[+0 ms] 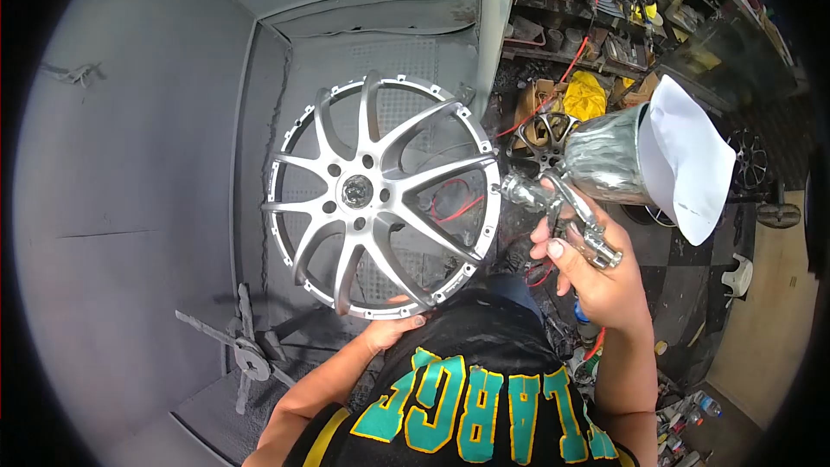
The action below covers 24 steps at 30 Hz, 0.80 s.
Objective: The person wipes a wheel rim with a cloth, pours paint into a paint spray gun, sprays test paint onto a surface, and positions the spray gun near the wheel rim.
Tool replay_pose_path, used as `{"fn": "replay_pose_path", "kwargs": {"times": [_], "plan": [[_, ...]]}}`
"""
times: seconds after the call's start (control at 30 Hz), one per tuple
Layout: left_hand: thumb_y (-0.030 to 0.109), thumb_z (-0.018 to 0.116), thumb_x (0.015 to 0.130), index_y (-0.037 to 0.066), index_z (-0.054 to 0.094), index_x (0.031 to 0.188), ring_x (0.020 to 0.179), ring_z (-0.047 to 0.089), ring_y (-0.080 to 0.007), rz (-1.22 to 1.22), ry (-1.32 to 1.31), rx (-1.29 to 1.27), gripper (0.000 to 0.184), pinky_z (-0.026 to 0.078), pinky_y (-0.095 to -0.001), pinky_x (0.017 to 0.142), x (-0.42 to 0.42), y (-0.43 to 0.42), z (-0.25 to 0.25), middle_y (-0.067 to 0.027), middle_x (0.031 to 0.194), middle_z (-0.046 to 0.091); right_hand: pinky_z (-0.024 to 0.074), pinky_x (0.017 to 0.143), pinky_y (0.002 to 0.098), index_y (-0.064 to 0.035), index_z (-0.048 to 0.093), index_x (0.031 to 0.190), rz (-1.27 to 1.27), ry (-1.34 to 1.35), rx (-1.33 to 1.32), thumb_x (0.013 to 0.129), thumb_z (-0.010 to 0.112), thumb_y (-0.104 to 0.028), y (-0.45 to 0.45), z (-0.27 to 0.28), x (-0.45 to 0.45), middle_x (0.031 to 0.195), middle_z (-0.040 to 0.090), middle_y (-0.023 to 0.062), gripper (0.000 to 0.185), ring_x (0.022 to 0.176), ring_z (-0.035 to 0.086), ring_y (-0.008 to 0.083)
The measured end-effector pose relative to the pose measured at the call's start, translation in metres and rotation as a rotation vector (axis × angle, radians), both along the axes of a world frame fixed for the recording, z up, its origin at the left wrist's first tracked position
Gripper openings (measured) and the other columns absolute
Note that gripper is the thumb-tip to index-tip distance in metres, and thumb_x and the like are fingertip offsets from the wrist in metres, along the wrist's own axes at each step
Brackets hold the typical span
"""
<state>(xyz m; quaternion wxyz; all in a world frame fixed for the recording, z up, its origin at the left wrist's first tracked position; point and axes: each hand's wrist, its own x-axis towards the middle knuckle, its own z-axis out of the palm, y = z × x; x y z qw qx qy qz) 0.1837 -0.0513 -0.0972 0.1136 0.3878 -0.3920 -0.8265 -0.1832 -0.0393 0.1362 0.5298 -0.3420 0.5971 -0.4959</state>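
Observation:
A silver multi-spoke wheel rim [413, 193] faces me, with several bolt holes around a dark, mottled centre. My left hand [398, 329] grips its lower edge; the thumb shows in front, and most fingers are hidden behind the rim. In my right hand [596, 272] is a metal spray gun [529, 194], fingers wrapped round its handle and trigger area. Its nozzle points left, close to the rim's right edge. A paint-streaked metal cup [605, 154] sits on the gun, tilted to the right, with a white paper-like sheet [687, 160] over its wide end.
Grey booth walls [130, 164] stand at left and behind the rim. A cross-shaped stand [251, 361] is at lower left. Cluttered shelves [588, 43], a yellow bag [585, 95] and another wheel [545, 137] fill the right. A red hose [596, 342] hangs below the gun.

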Motion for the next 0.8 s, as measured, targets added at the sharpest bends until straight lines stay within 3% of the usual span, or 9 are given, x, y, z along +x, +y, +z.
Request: {"fn": "replay_pose_path", "kwargs": {"times": [0.17,0.2,0.63,0.7,0.8], "plan": [[0.016,0.08,0.088,0.001,0.069,0.123,0.105,0.061,-0.0151,0.059,-0.127,-0.12,0.04,0.048,-0.032,0.098,-0.003,0.006,0.006,-0.0054,0.113,0.071,0.0506,0.057,0.0219,0.0007,0.043,0.152,0.027,-0.035,-0.019,0.1,0.065,-0.012,-0.003,0.0,-0.003,0.106,0.068,0.0026,0.058,0.086,0.063,0.008],[0.013,0.079,0.087,0.0,0.069,0.124,0.105,0.061,-0.0155,0.057,-0.114,-0.051,0.041,0.048,-0.0317,0.098,-0.002,0.006,0.007,-0.0046,0.112,0.071,0.0506,0.057,0.0219,0.0007,0.043,0.152,0.022,-0.042,-0.017,0.1,0.065,-0.012,-0.004,0.0,-0.003,0.106,0.068,0.0026,0.058,0.086,0.063,0.008],[0.013,0.079,0.087,0.001,0.066,0.13,0.114,0.061,-0.0173,-0.067,-0.144,-0.175,0.046,0.046,-0.0348,0.104,0.001,-0.006,0.009,-0.0081,0.123,0.07,0.05,0.057,0.0219,0.0,0.045,0.152,-0.075,0.017,0.013,0.1,0.065,-0.013,-0.015,-0.002,-0.003,0.103,0.067,0.0018,0.057,0.083,0.061,0.0072],[0.008,0.078,0.088,0.002,0.07,0.125,0.113,0.061,-0.0166,-0.067,-0.126,-0.215,0.038,0.048,-0.0322,0.1,0.001,-0.007,0.01,-0.0102,0.133,0.068,0.0501,0.057,0.0223,-0.0011,0.045,0.152,-0.029,0.0,0.027,0.099,0.065,-0.011,-0.013,-0.001,-0.002,0.103,0.067,0.0012,0.057,0.083,0.061,0.007],[0.011,0.078,0.09,0.002,0.071,0.125,0.113,0.062,-0.0167,-0.077,-0.137,-0.179,0.037,0.049,-0.0323,0.1,0.002,-0.007,0.011,-0.0108,0.134,0.068,0.0511,0.057,0.0224,-0.0001,0.046,0.151,-0.021,-0.043,0.037,0.099,0.065,-0.01,-0.01,0.003,0.002,0.104,0.067,0.0027,0.057,0.086,0.062,0.0084]]}}
